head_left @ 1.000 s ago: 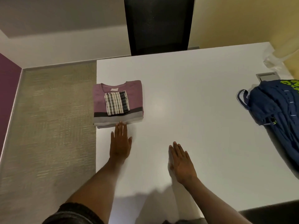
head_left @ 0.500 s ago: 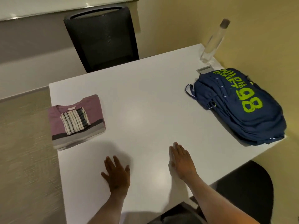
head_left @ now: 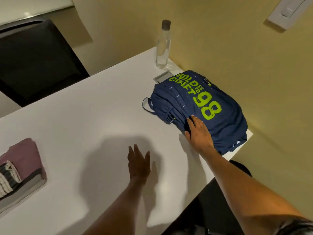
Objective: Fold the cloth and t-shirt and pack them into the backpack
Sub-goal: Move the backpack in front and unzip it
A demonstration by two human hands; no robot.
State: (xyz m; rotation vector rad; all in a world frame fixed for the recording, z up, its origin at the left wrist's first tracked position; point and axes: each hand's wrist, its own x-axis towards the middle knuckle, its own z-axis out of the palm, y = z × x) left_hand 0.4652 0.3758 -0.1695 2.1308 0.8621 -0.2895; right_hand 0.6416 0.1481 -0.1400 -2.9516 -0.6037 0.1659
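- The backpack (head_left: 199, 106) is laid flat at the right edge of the bench (head_left: 88, 119), zipped shut.
- The right hand (head_left: 198, 133) is pressed on its near side, fingers spread, nothing gripped.
- The left hand (head_left: 138, 161) is held open above the bench, empty.
- The folded t-shirt (head_left: 25, 160), with the folded cloth (head_left: 6, 178) on top, is seen at the left edge.
- A bottle (head_left: 163, 44) is stood at the far right corner.

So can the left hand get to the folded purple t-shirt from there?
Probably yes. The left hand hovers open over bare white table, and nothing lies between it and the folded t-shirt at the left edge.
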